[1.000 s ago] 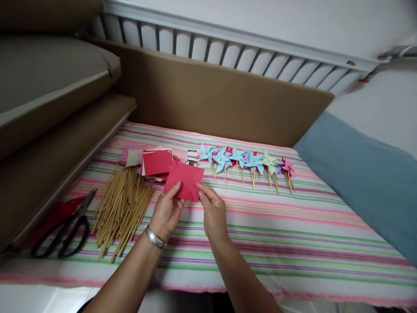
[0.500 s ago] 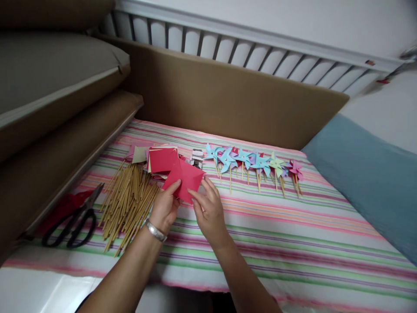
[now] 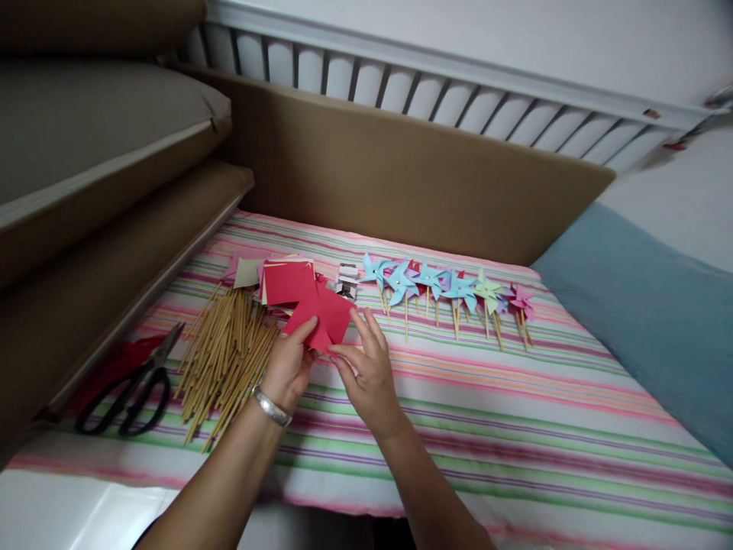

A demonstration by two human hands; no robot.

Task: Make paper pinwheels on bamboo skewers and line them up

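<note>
A red paper square [image 3: 327,312] with slits cut in from its corners is held in front of me. My left hand [image 3: 293,359] grips its left side, thumb on top and the other fingers beneath. At the lower right corner, my right hand [image 3: 363,367] pinches the paper between thumb and forefinger, its other fingers raised by the right edge. Just behind lies a stack of paper squares [image 3: 286,281], red on top with cream edges showing. To the left of my left hand spreads a pile of thin wooden sticks [image 3: 226,359].
Scissors [image 3: 134,389] with dark handles lie at the left beside a red bag [image 3: 117,363]. Finished paper pinwheels [image 3: 429,283] on sticks line the back right. A small box [image 3: 347,281] stands behind the paper. A brown board [image 3: 401,168] closes off the back of the striped cloth [image 3: 486,428].
The red paper has turned slightly, and its lower right corner is now pinched by my right thumb and forefinger. My left hand has barely moved.
</note>
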